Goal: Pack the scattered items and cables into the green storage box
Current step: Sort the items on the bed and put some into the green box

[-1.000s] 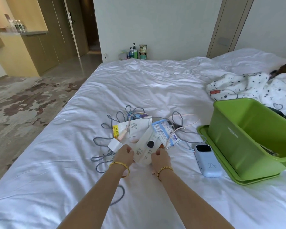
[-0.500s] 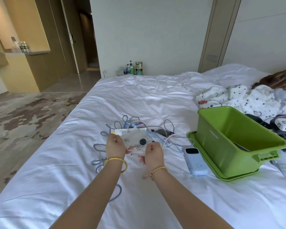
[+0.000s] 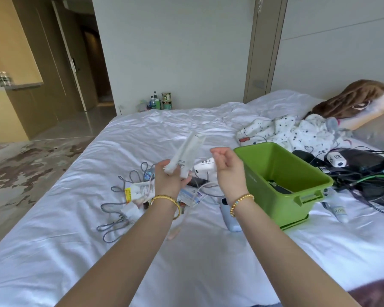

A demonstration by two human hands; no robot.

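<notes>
- Up above the bed (image 3: 53,251), the left hand (image 3: 170,181) grips a bunch of pale, blurred flat packets (image 3: 184,155), fingers curled round their lower ends so they fan up and away from the person.
- Just to its right, the right hand (image 3: 227,165) is raised with fingers curled, holding a white device (image 3: 204,166) that pokes out leftward from the fist; the hand sits beside the near-left corner of the box.
- The green storage box (image 3: 297,196) stands on its green lid (image 3: 297,222) on the white sheet, to the right of both hands, with something dark lying in its bottom.
- Under the hands a loose heap lies on the sheet: a grey cable (image 3: 115,209) looped out to the left, a white packet with a yellow label (image 3: 138,191), a blue-and-white pouch (image 3: 192,196) and a thin pale cord.
- A light-blue power bank (image 3: 230,220) lies between the heap and the box, partly hidden by the right wrist.
- A white tube (image 3: 339,212) rests on the sheet just right of the box.
- Farther right, a tangle of black and green cables (image 3: 368,178) lies with dark gear and a small white gadget.
- A spotted blanket (image 3: 297,131) is bunched behind the box.
</notes>
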